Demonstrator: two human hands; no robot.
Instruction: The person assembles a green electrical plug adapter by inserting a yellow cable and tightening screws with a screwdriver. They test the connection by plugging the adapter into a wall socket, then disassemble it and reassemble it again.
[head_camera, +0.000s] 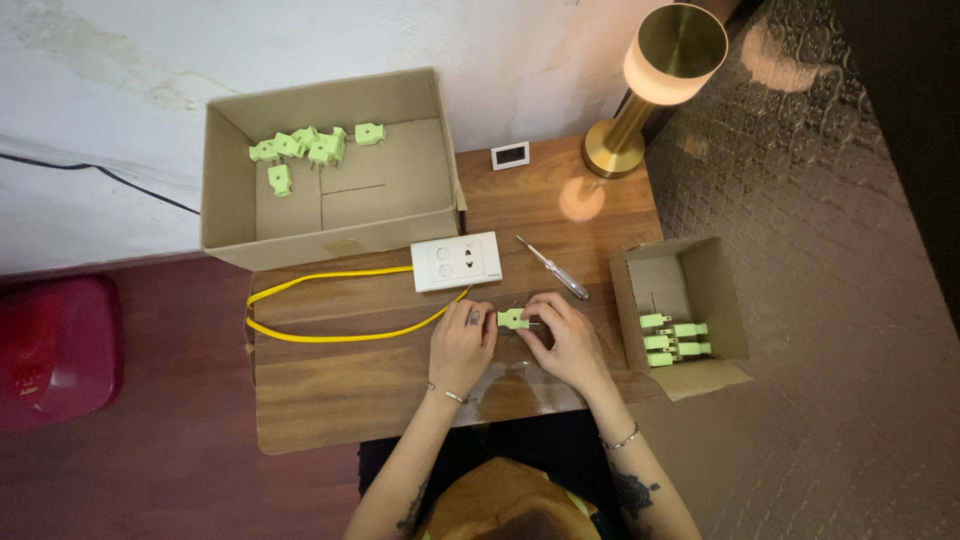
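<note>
Plug (513, 319) — small, pale green, boxy — pinched between both hands, left (462, 345) and right (566, 342), above table (330, 385).

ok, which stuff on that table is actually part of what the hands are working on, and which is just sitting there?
In use:
- green plug, held between left hand and right hand
- more green plugs in the big box and the small box
- screwdriver, white socket block with yellow cable, probably

Lying about:
- brass lamp
- small white display
- red object on the floor
</note>
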